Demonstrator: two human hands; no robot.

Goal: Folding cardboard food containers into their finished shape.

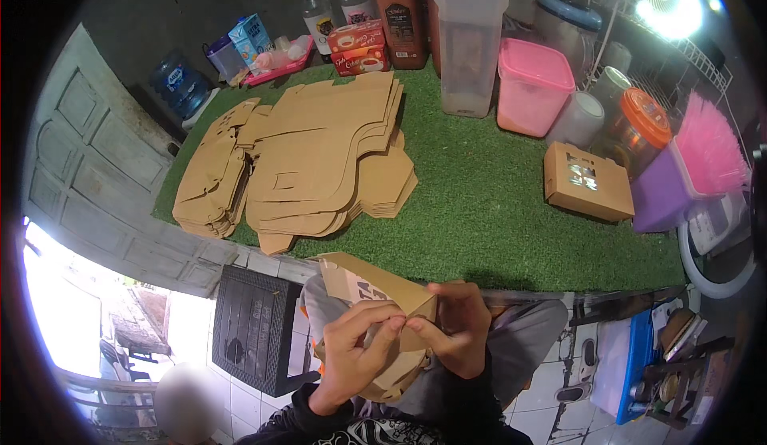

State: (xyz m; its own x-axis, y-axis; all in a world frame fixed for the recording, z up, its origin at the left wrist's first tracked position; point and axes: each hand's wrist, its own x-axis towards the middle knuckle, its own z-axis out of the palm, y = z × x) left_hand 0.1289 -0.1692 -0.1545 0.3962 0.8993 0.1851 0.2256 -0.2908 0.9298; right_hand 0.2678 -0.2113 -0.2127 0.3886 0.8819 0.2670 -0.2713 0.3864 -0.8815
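A partly folded brown cardboard box (389, 280) with cut-out lettering is held over my lap, just off the table's near edge. My left hand (365, 343) pinches a flap at the box's corner between thumb and finger. Meeting it there, my right hand (458, 328) grips the right end of the box, its thumb close to the left one. Beyond the hands, flat die-cut cardboard blanks (311, 145) lie stacked on the green turf-covered table (479, 205). A second stack of blanks (210, 181) lies to its left. One folded cardboard box (587, 181) with a cut-out window rests at the right.
Tea boxes (359, 49), brown bottles (404, 19), a tall plastic container (470, 43) and a pink tub (533, 85) line the back. A purple holder (665, 187) stands right. A dark woven stool (254, 331) is at lower left. A blurred shape, possibly a person, is nearby.
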